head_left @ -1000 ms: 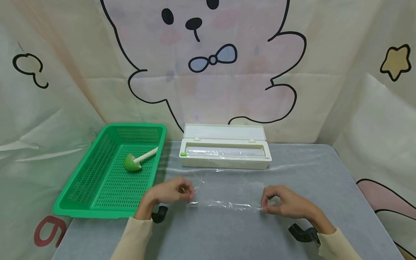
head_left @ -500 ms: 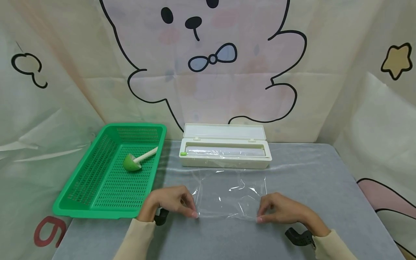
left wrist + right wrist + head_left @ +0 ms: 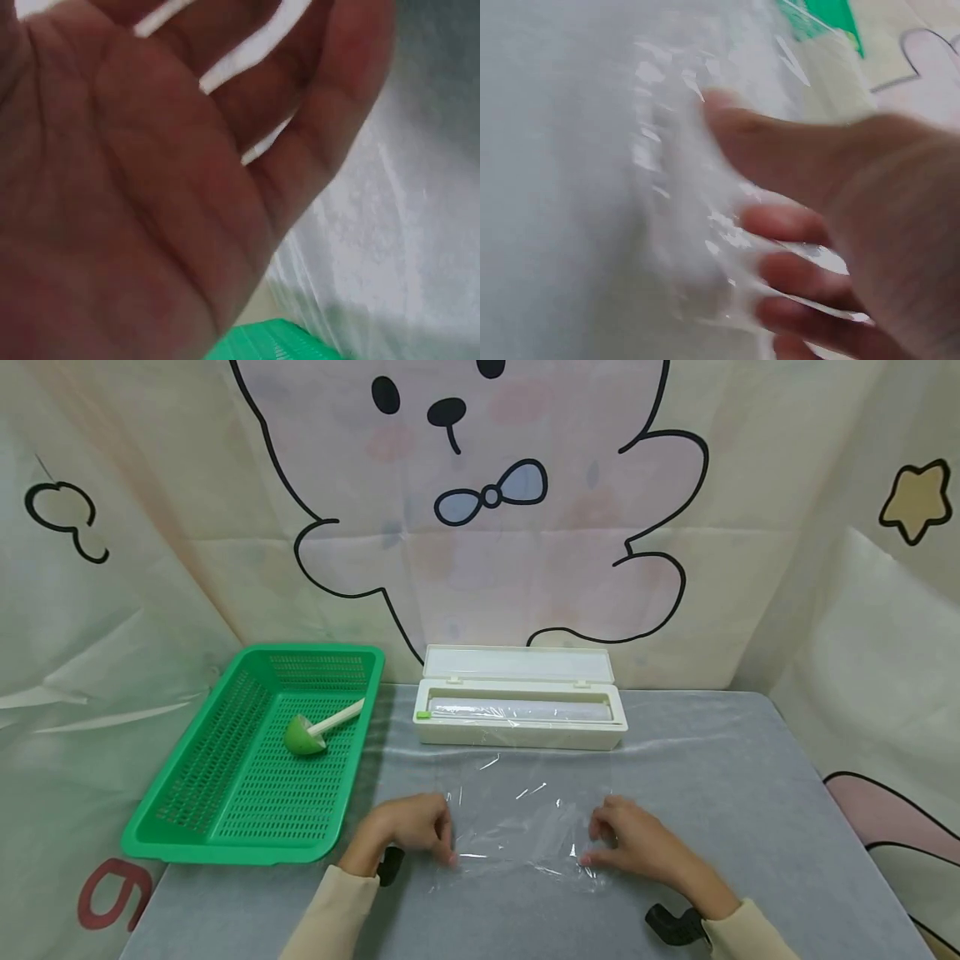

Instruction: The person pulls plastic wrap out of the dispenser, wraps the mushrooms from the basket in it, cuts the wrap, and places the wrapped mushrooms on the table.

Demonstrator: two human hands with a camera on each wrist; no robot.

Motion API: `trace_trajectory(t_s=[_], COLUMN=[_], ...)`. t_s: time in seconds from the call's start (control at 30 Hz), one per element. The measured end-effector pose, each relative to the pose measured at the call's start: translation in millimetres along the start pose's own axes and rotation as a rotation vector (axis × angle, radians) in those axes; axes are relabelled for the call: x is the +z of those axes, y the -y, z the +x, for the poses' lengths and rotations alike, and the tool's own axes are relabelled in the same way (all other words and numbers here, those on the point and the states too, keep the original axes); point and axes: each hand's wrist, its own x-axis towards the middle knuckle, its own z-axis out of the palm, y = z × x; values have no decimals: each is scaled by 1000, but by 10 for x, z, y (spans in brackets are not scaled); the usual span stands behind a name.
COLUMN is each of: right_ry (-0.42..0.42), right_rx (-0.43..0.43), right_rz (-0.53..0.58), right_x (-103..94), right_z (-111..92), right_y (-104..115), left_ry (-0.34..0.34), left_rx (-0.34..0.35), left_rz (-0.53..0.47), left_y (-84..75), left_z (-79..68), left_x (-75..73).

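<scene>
A clear sheet of cling film (image 3: 517, 827) stretches over the grey table from a white cling film box (image 3: 517, 737) with its lid up. My left hand (image 3: 420, 827) is at the sheet's left edge, fingers bent downward; the left wrist view shows its palm (image 3: 150, 187) and loosely bent fingers. At the right edge is my right hand (image 3: 633, 843). In the right wrist view its thumb (image 3: 757, 139) and fingers are spread apart over the crinkled film (image 3: 697, 225). The film's near edge extends past both hands towards me.
A green plastic basket (image 3: 247, 852) stands at the left, close to my left forearm. In it lies a green-capped tool with a white handle (image 3: 337, 718). Inside the box is a film roll (image 3: 517, 710), with a green slider (image 3: 423, 715) at its left.
Both hands drew the film's near edge towards me, then let go of it. The left hand has moved slightly right, the right hand slightly left, and the film has settled lower with wrinkles.
</scene>
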Motion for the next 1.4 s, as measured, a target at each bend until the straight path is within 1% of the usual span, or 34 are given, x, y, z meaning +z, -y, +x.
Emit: trace_trajectory(t_s=[0.07, 0.1, 0.17, 0.23, 0.33, 0.47, 0.63, 0.73, 0.87, 0.97, 1.03, 1.1, 1.2, 1.3, 1.4], right_ry=[-67, -81, -80, -54, -33, -17, 37, 49, 69, 80, 75, 76, 79, 83, 85], right_rx=[64, 101, 162, 203, 221, 225, 257, 258, 261, 267, 263, 264, 270, 273, 272], right_rz=[-118, -161, -223, -247, -251, -231, -209, -221, -233, -235, -236, -235, -234, -222, -203], right_x=[56, 76, 113, 140, 175, 209, 211, 197, 185, 180, 181, 183, 192, 198, 195], right_z=[-1, -4, -10, -23, -45, -51, -31, -21, -13, -12, -15, -19, -21, -24, -28], right_y=[32, 46, 57, 57, 46, 26, 1, -15, -27, -27, -26, -22, -24, -25, -22], left_ry=[-56, -83, -149, -200, -243, -252, -271, -281, -269, -259, -253, -254, -263, -305, -353], left_rx=[-31, -41, -58, -93, -140, -197, -254, -271, -285, -277, -265, -251, -228, -210, -175], left_rz=[33, 51, 117, 192, 323, 447, 590, 620, 640, 641, 608, 536, 402, 293, 205], left_y=[-26, -37, -49, -67, -68, -70, -72, -65, -65, -63, -45, -21, 5, -17, -92], left_z=[15, 23, 40, 48, 70, 95, 97, 99, 91, 80, 70, 55, 27, -11, -63], left_x=[17, 28, 55, 79, 118, 164, 216, 241, 258, 255, 238, 205, 133, 41, -63])
